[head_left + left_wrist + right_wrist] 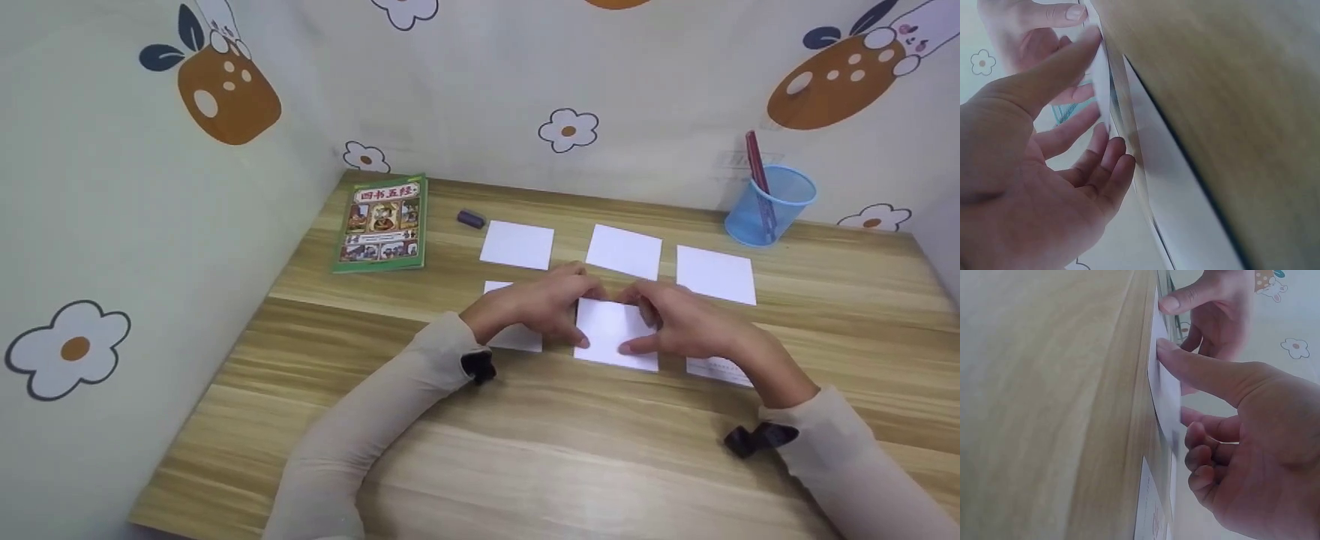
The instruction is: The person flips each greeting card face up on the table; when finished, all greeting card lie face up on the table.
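A square white card (611, 324) is held in front of me by both hands, tilted a little off the table in the wrist views. My left hand (551, 301) pinches its left side, thumb on the near face and fingers behind. On the right side, my right hand (688, 321) grips it the same way, its thumb (1202, 371) pressed on the face. Partly covered by the left hand lies another white card (521, 340). Beneath the right wrist shows a card (716, 369) with faint printed lines.
Three white cards, left (517, 244), middle (624, 251) and right (716, 274), form a row behind the hands. A small dark purple block (471, 219) and a green comic-style book (382, 225) lie back left. At back right, a blue mesh cup (784, 202) holds red pens (756, 159).
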`<state>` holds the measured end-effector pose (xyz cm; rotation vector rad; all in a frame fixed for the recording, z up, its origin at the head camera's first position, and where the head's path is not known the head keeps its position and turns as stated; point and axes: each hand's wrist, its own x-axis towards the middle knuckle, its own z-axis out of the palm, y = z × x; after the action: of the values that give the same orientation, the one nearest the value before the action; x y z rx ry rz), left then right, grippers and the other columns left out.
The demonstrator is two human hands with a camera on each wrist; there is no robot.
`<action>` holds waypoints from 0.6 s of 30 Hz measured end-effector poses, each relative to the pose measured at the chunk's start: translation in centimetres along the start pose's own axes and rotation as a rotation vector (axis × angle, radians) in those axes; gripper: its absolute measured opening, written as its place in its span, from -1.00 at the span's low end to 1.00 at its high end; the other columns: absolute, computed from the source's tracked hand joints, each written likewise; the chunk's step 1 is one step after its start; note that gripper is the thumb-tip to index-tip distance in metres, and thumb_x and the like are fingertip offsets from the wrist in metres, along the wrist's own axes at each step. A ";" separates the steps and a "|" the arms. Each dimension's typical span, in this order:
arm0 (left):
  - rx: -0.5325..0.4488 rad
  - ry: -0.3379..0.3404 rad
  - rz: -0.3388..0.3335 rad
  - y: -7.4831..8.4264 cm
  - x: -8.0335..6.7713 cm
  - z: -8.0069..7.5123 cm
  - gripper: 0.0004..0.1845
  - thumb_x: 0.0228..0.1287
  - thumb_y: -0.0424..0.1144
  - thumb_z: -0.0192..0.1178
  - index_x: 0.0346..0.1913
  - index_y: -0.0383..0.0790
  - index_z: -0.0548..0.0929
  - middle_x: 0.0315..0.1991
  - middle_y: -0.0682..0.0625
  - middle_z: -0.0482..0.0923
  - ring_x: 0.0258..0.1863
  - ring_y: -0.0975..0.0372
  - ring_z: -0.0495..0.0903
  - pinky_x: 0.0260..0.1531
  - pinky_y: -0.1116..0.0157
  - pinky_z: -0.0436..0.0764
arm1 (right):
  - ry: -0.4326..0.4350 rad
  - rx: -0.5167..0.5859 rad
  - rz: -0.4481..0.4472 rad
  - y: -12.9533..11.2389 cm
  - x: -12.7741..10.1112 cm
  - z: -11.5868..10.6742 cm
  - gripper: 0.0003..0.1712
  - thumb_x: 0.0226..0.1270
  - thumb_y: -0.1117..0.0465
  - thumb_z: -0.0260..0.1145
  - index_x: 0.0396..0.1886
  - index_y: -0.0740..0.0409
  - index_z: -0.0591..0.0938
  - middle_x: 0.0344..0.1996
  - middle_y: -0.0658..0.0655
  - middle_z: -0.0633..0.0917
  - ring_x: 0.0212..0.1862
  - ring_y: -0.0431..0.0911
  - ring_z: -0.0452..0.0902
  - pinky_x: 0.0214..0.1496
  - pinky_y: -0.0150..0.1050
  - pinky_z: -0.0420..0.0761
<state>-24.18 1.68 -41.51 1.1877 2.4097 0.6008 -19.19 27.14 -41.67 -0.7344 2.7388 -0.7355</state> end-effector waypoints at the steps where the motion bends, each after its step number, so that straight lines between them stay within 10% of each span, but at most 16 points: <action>1: -0.023 0.008 0.008 0.0 0.0 0.0 -0.32 0.24 -0.15 0.61 0.37 -0.20 0.56 0.30 -0.09 0.46 0.29 0.16 0.39 0.38 0.29 0.47 | -0.002 0.013 0.001 0.0 0.1 0.0 -0.33 0.17 -0.01 0.74 0.17 0.14 0.66 -0.37 0.06 0.58 -0.29 -0.11 0.44 -0.26 -0.32 0.43; 10: -0.285 0.020 0.125 -0.7 0.4 -0.5 -0.48 0.43 -0.43 0.39 0.37 -0.40 0.51 0.24 -0.27 0.67 0.07 0.10 0.71 0.11 0.35 0.69 | 0.078 -0.010 -0.014 0.8 0.3 -0.4 -0.69 0.39 0.18 0.58 0.02 0.12 0.69 -0.41 -0.06 0.71 -0.33 -0.21 0.57 -0.27 -0.36 0.57; 18: -0.585 0.174 0.164 -1.3 0.6 -0.9 -0.63 0.67 -0.19 0.18 0.34 -0.31 0.62 0.14 -0.22 0.74 0.19 0.14 0.73 0.26 0.32 0.70 | 0.227 0.090 -0.047 1.4 0.1 -1.6 -0.84 0.58 0.16 0.41 0.00 0.12 0.70 -0.30 0.00 0.86 -0.25 -0.17 0.75 -0.19 -0.45 0.67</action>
<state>-25.86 1.26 -41.57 1.1035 2.0442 1.3941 -20.37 28.73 -41.05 -0.7390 2.8726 -1.0018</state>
